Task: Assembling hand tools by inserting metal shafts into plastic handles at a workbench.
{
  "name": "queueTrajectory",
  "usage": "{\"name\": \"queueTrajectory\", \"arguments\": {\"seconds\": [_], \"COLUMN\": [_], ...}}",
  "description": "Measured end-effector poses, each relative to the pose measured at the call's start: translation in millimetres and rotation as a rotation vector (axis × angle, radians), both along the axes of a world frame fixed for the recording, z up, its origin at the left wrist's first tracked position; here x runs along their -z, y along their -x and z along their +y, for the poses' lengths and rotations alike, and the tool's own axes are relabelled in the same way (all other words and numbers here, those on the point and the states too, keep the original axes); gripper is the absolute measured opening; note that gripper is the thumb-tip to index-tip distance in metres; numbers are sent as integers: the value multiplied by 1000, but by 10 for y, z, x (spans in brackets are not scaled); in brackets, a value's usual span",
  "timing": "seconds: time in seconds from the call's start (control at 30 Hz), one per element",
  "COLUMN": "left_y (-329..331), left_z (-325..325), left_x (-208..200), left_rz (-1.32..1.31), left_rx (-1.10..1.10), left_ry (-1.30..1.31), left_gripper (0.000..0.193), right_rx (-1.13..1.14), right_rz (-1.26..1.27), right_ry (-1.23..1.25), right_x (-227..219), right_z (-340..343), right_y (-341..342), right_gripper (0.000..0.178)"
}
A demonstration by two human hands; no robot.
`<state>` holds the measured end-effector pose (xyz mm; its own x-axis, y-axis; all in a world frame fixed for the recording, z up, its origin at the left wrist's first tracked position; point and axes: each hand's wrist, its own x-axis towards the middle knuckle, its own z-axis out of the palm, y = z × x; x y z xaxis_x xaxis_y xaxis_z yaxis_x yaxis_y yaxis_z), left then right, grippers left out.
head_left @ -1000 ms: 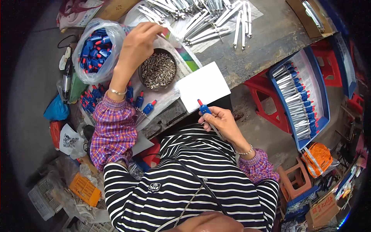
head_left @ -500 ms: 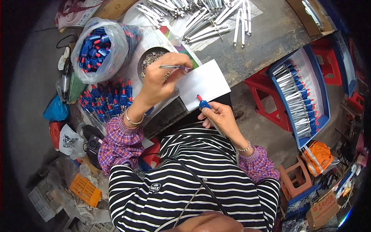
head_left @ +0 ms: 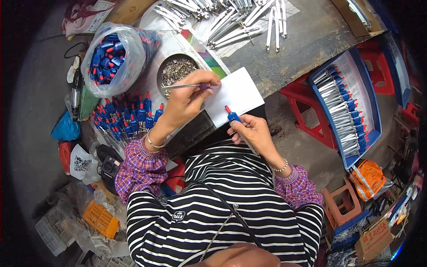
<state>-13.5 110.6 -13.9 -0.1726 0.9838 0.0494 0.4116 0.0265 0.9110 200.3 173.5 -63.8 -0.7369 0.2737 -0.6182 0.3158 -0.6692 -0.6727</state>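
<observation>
My left hand (head_left: 189,95) is closed around a slim metal tool (head_left: 181,86), whose thin shaft points left past the knuckles. It hovers beside a dark round bowl (head_left: 159,76) of small metal screws (head_left: 174,73). Between the thumb and fingers of my right hand (head_left: 252,132) is a drawing compass with a blue head (head_left: 233,116) and a red tip pointing away from me; the hand mostly hides its lower part. Under that tip lies a white sheet (head_left: 238,94) at the table's near edge. Several blue heads with red tips (head_left: 118,119) lie left of my left wrist.
A clear plastic bag (head_left: 133,58) of blue parts stands at the far left. Silver compass legs (head_left: 231,31) are spread across the far table (head_left: 311,26). On the right, a blue tray (head_left: 377,127) of blue-headed compasses rests over a red stool (head_left: 318,131).
My left hand has shifted slightly down, and the tool's shaft now extends left beyond the hand, over the bowl's edge. My right hand keeps the compass almost in place.
</observation>
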Motion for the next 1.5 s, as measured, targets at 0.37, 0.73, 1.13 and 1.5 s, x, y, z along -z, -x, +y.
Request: {"name": "queueTrajectory", "arguments": {"seconds": [0.37,0.73,1.13,1.5], "left_y": [-411,-583,-469,582], "left_z": [-303,-403,-211,404], "left_x": [-220,-180,-16,-337], "left_rz": [-27,-34,-47,980], "left_rx": [166,173,26,199], "left_ry": [-84,-388,-141,-280], "left_gripper": [22,26,19,24], "right_rx": [10,62,8,46], "right_rz": [37,113,94,76], "right_ry": [-35,18,-13,38], "right_x": [21,80,72,73], "right_z": [-20,-66,-30,-12], "right_y": [23,-26,5,-13], "right_gripper": [19,18,16,19]}}
